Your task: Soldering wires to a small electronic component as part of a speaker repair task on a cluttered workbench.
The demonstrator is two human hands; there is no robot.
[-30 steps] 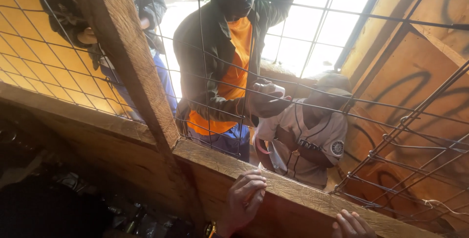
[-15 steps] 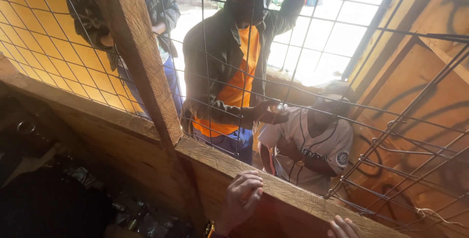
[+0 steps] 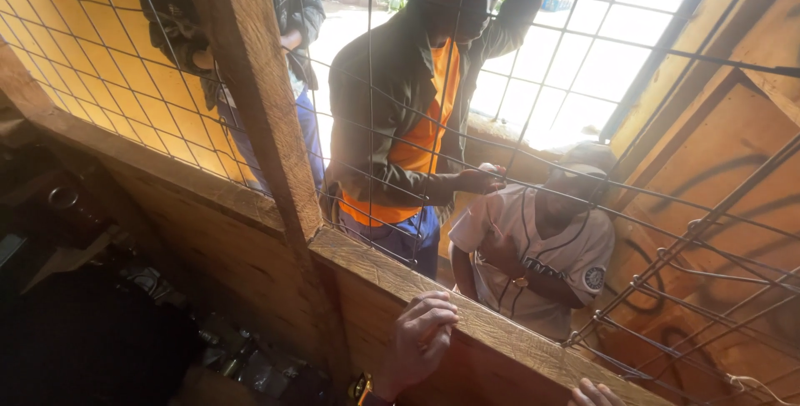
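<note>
Left hand (image 3: pixel 417 341) curled gripping wooden ledge (image 3: pixel 500 327), right hand (image 3: pixel 593 393) barely visible, grip unclear, wire mesh (image 3: pixel 533 123) blocking two people outside

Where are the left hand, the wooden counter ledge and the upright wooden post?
left hand (image 3: pixel 419 335), head view, on the knuckles gripping the ledge.
wooden counter ledge (image 3: pixel 508 335), head view, on its bare top face.
upright wooden post (image 3: pixel 254 81), head view, on its front face.
</note>
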